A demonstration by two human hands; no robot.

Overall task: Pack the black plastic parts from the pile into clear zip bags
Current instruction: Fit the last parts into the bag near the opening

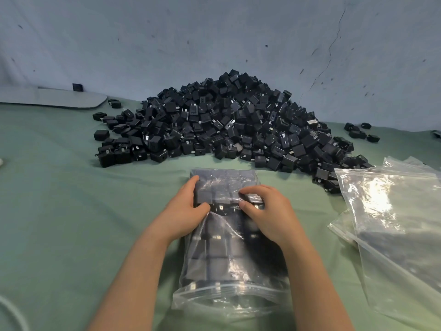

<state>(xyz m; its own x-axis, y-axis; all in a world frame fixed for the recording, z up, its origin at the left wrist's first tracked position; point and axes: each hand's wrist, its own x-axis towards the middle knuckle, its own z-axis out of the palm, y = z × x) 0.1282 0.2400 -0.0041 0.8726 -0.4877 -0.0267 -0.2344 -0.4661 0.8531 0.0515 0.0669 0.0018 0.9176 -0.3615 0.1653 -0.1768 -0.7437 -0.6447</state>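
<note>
Two-handed levelling | left grip (183,211) and right grip (267,211) both curled on full bag (238,268), worktop (59,211) front-centre, pile (226,125) behind | square rows through film, squeeze air toward near zip (229,288), keep parts (214,249) off seal.

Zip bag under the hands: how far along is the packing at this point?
Done: one zip bag holds rows of black parts. In hand: the left hand and right hand grip those parts through the plastic; its near mouth looks unsealed. Left: a big pile sits behind, and more clear bags wait at the right.
</note>
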